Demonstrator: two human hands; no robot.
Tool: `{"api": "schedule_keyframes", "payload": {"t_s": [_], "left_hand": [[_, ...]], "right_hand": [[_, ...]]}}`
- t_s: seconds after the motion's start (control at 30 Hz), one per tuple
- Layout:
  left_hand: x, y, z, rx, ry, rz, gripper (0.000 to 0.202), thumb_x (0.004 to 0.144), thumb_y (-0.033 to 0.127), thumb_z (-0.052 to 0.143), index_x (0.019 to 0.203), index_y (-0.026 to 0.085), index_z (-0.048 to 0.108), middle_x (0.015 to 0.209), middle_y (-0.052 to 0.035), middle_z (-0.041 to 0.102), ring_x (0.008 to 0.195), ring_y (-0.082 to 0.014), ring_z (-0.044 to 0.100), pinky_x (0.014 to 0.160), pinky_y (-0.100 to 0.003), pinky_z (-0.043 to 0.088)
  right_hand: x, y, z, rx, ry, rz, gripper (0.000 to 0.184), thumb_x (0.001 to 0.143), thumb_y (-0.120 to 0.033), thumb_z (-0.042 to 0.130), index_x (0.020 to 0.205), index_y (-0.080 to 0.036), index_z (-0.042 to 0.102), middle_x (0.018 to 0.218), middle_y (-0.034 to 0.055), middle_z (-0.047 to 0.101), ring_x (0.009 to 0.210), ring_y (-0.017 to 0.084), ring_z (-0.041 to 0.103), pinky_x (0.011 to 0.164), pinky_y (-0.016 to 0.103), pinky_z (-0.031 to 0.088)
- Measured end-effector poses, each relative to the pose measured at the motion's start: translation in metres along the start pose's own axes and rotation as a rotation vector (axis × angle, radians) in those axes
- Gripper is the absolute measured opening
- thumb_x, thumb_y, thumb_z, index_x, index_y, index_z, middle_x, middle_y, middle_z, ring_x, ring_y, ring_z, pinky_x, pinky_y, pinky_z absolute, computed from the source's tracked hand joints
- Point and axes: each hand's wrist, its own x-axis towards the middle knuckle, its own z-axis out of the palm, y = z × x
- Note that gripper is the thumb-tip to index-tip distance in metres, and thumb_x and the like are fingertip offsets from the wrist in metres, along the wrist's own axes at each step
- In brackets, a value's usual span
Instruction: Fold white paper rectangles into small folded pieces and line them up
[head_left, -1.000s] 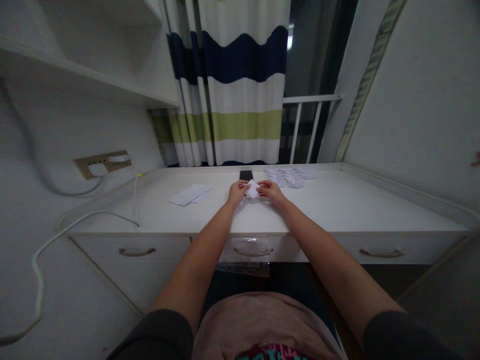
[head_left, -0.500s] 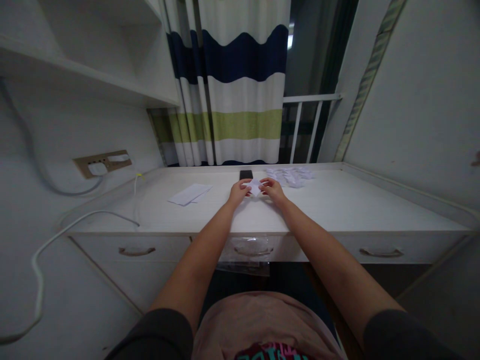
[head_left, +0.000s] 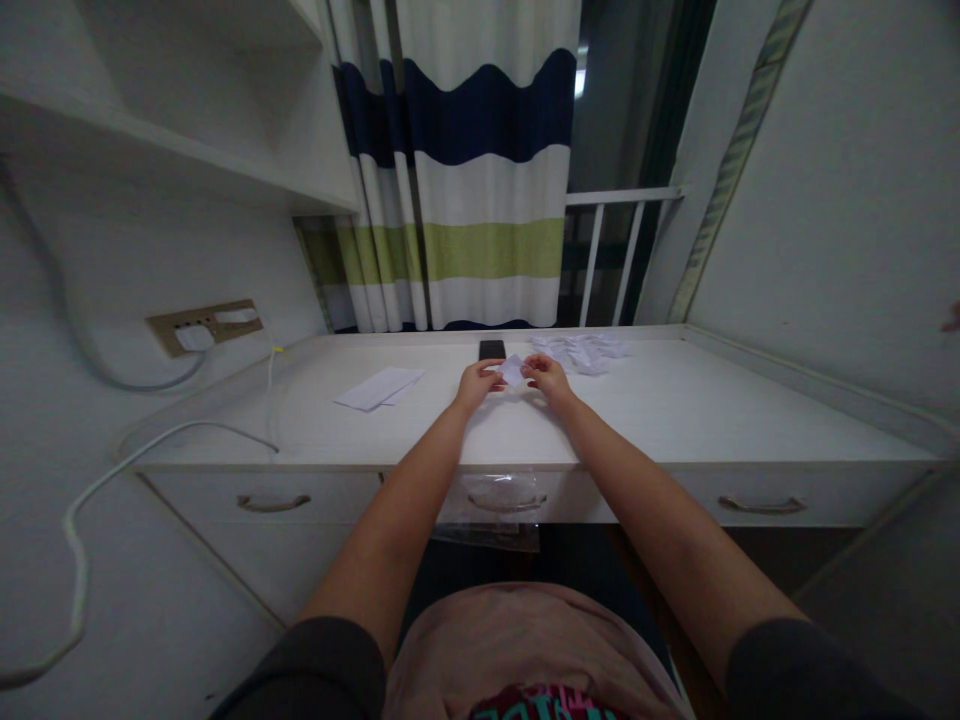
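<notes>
A small folded piece of white paper (head_left: pixel 513 371) is held up between my two hands, above the desk. The fingers of my left hand (head_left: pixel 478 383) pinch its left side. On the other side, my right hand (head_left: pixel 547 376) grips its right edge with thumb and fingertips. The paper's shape looks like a tilted square; its finer folds are too small to make out. Just behind my left hand lies a dark, flat rectangular object (head_left: pixel 492 349). Beyond my right hand is a pile of folded white papers (head_left: pixel 581 352).
Flat white sheets (head_left: pixel 380 388) lie on the white desk (head_left: pixel 675 400) at left. A white cable (head_left: pixel 180 428) loops over the left desk edge. A clear plastic bag (head_left: pixel 491 500) hangs over the middle drawer. A striped curtain (head_left: pixel 487 250) hangs behind.
The paper between my hands has turned slightly and shows a flatter, diamond-like face. My right hand's fingers have shifted a little up and to the right.
</notes>
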Motion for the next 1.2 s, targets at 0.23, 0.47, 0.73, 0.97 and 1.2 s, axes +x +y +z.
{"api": "schedule_keyframes", "payload": {"t_s": [0.23,0.47,0.73,0.97,1.2], "left_hand": [[0.001,0.001,-0.001,-0.041,0.037,-0.009,0.022,0.066,0.007,0.063,0.088,0.011,0.066,0.065,-0.0009,0.066,0.055,-0.0073,0.06,0.063,-0.022,0.054],[0.001,0.0,0.0,-0.033,0.012,-0.019,0.021,0.064,0.008,0.065,0.085,0.011,0.066,0.063,-0.001,0.065,0.055,-0.0083,0.06,0.062,-0.024,0.053],[-0.001,0.003,0.001,-0.057,0.017,-0.024,0.013,0.063,0.007,0.064,0.076,0.01,0.066,0.065,-0.0021,0.066,0.056,-0.0085,0.06,0.065,-0.025,0.054],[-0.001,0.003,0.0,-0.061,0.026,-0.035,0.008,0.063,0.007,0.064,0.068,0.01,0.068,0.067,-0.004,0.067,0.061,-0.0094,0.061,0.073,-0.029,0.053],[-0.002,0.005,0.0,-0.115,0.046,-0.027,0.009,0.063,0.004,0.061,0.065,0.01,0.067,0.069,-0.0046,0.067,0.064,-0.0094,0.062,0.078,-0.03,0.052]], "right_hand": [[-0.002,0.002,0.001,0.032,-0.124,0.019,0.032,0.052,-0.026,0.069,0.081,-0.02,0.059,0.069,-0.0026,0.06,0.065,0.012,0.057,0.058,0.025,0.047],[-0.001,0.001,0.001,-0.011,-0.127,0.017,0.028,0.05,-0.027,0.071,0.074,-0.019,0.059,0.067,-0.0008,0.061,0.062,0.013,0.057,0.055,0.025,0.047],[-0.004,-0.002,0.001,-0.038,-0.15,-0.018,0.019,0.055,-0.022,0.062,0.074,-0.018,0.063,0.067,-0.0004,0.063,0.062,0.012,0.056,0.053,0.023,0.045],[-0.005,-0.004,0.002,-0.032,-0.166,-0.042,0.022,0.055,-0.014,0.054,0.072,-0.019,0.067,0.072,0.001,0.066,0.061,0.012,0.057,0.058,0.026,0.048],[-0.008,-0.009,0.004,0.034,-0.182,-0.005,0.021,0.056,-0.016,0.058,0.074,-0.018,0.069,0.067,0.0011,0.066,0.06,0.011,0.058,0.064,0.028,0.049]]}}
